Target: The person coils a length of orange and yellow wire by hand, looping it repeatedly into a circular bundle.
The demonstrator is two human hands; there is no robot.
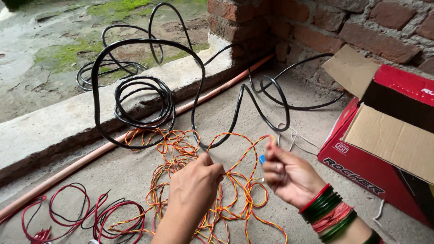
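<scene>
My left hand (195,186) pinches a strand of red-and-yellow twisted wire (183,149) that lies in a tangled heap on the concrete floor. My right hand (289,174) grips the same twisted wire near its end, lifted above the floor, and a small blue object (262,159) shows by its fingers. Green and red bangles (330,212) sit on the right wrist. A loop of the wire arcs between the two hands.
A thick black cable (135,97) coils over the floor and the concrete ledge (54,126). An orange pipe (90,156) runs along the ledge. Red-and-black wire (77,217) lies at lower left. An open red cardboard box (384,135) stands right, below a brick wall (352,27).
</scene>
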